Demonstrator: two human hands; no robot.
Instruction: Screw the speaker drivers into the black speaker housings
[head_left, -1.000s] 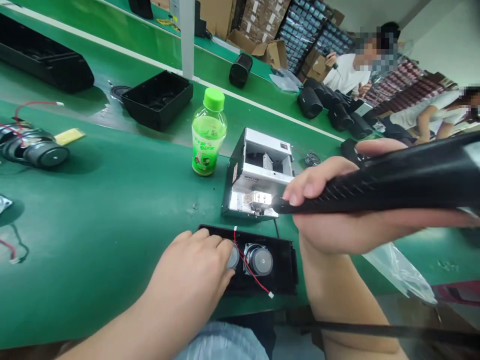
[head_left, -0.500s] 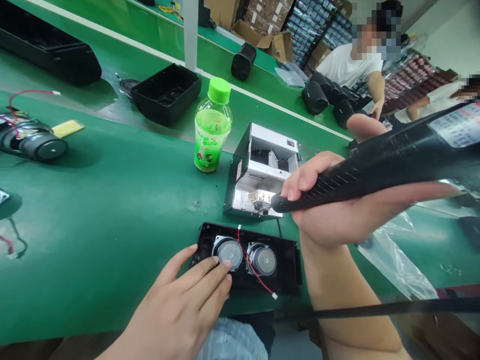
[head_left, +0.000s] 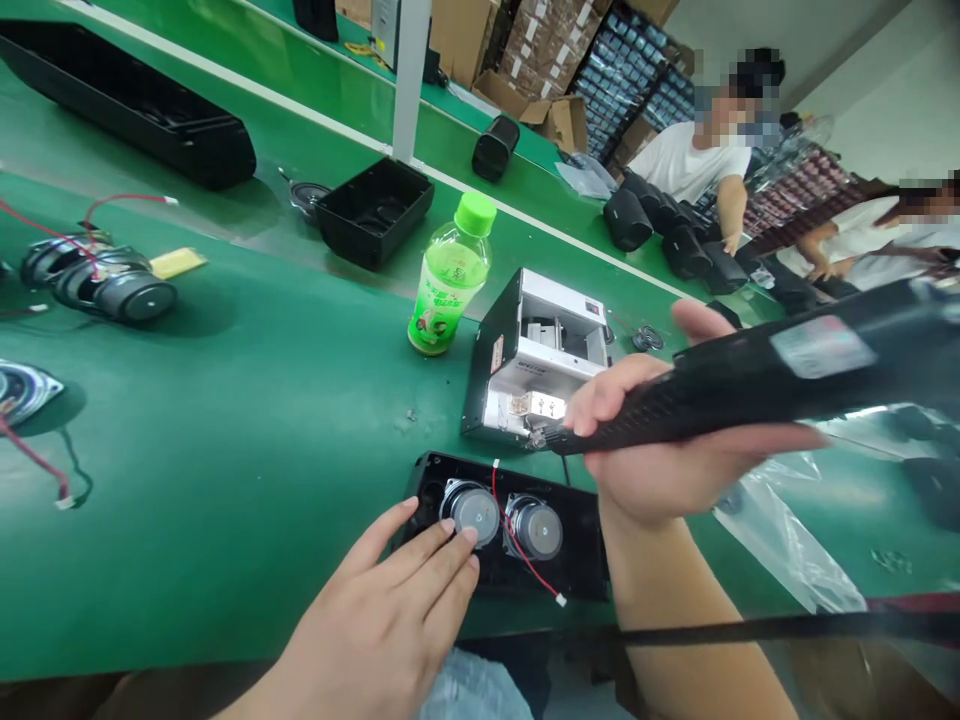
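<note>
My right hand grips a black electric screwdriver, its tip end close to the front of a silver and black screw feeder. Whether the tip carries a screw is too small to tell. Fingers outstretched, my left hand rests on the left end of a black speaker panel and touches the left speaker driver. A second speaker driver sits to its right in the same panel. Red wires with white plugs run across between the two.
A green drink bottle stands left of the feeder. Beyond it lie a black speaker box and a long black housing. Loose speaker drivers are on the left. Clear plastic bags lie right. Co-workers sit across.
The whole view has shifted, so most things appear further right and lower. My right hand still holds the screwdriver at the feeder, and my left hand stays on the panel.
</note>
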